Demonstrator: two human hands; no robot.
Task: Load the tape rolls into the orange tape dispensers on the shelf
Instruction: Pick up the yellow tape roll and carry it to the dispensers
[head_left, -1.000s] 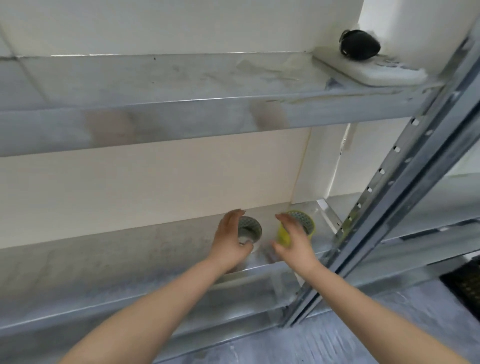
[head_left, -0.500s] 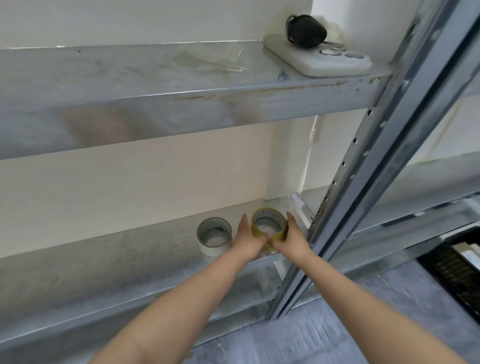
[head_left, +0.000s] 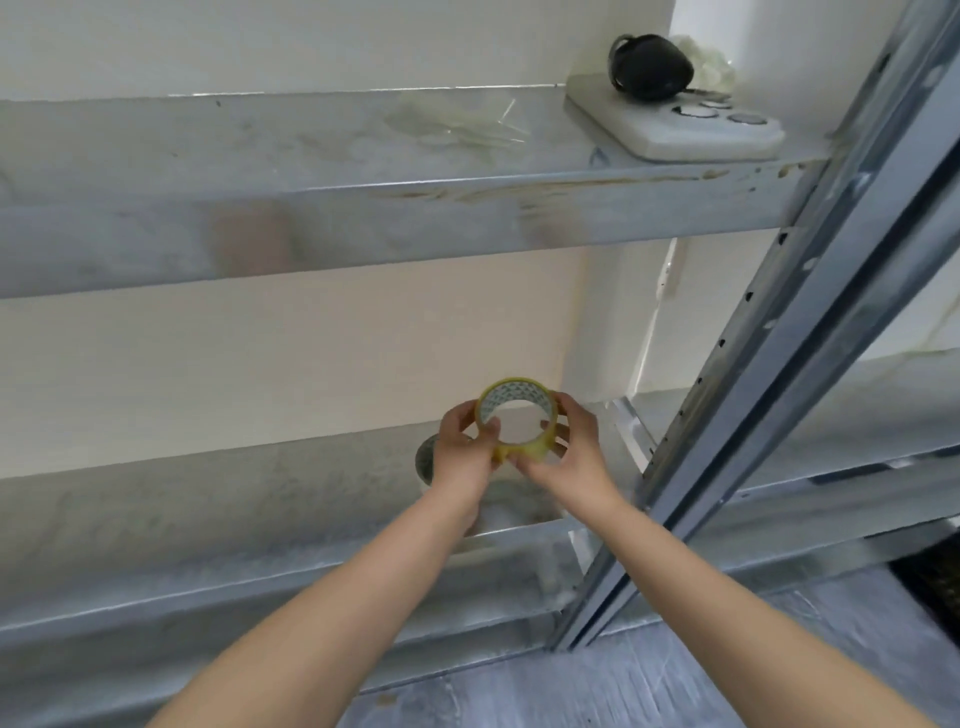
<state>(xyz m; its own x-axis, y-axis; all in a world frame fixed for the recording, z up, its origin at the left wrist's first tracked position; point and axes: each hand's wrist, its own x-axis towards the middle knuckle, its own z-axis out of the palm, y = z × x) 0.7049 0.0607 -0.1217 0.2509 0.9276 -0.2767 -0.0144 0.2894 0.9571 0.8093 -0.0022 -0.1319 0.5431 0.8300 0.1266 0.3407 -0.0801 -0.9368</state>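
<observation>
Both my hands hold a yellow tape roll up above the lower metal shelf, tilted so its open core faces me. My left hand grips its left rim, thumb inside the core. My right hand pinches its right and lower edge. A second, whitish tape roll stands on the shelf, mostly hidden behind my left hand. No orange tape dispenser is in view.
An upper metal shelf carries a white power strip with a black plug at its right end. A slotted steel upright runs diagonally on the right. Grey floor lies below, and a dark crate edge shows at far right.
My left hand left the whitish roll and joined my right hand on the yellow roll. Both hands then lifted the yellow roll off the shelf and tilted it toward me.
</observation>
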